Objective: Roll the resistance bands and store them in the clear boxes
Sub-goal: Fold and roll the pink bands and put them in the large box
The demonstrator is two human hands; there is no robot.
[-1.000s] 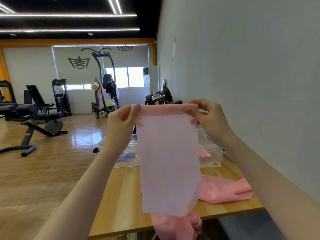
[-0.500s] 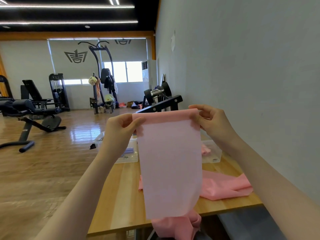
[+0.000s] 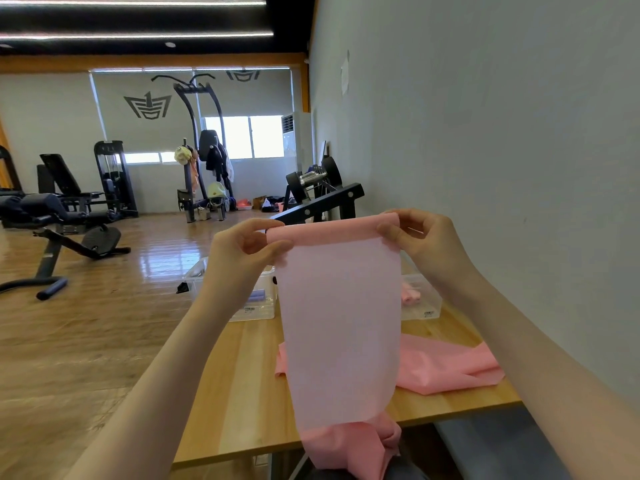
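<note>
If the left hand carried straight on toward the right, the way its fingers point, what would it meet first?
Probably the rolled top edge of the pink resistance band that the left hand already pinches, then the right hand; depth is unclear.

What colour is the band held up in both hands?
Pink, plain; the resistance band shows clearly in the head view.

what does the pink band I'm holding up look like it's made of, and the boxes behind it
Pink band: thin matte sheet, probably latex or rubber; light glows through it and it hangs limp. Boxes: clear, glossy rigid plastic by the look; contents show through the walls.

Two pink bands [image 3: 339, 327] [image 3: 446, 368], two clear boxes [image 3: 256, 306] [image 3: 420, 303], two hands [image 3: 239, 258] [image 3: 429, 244]
</note>
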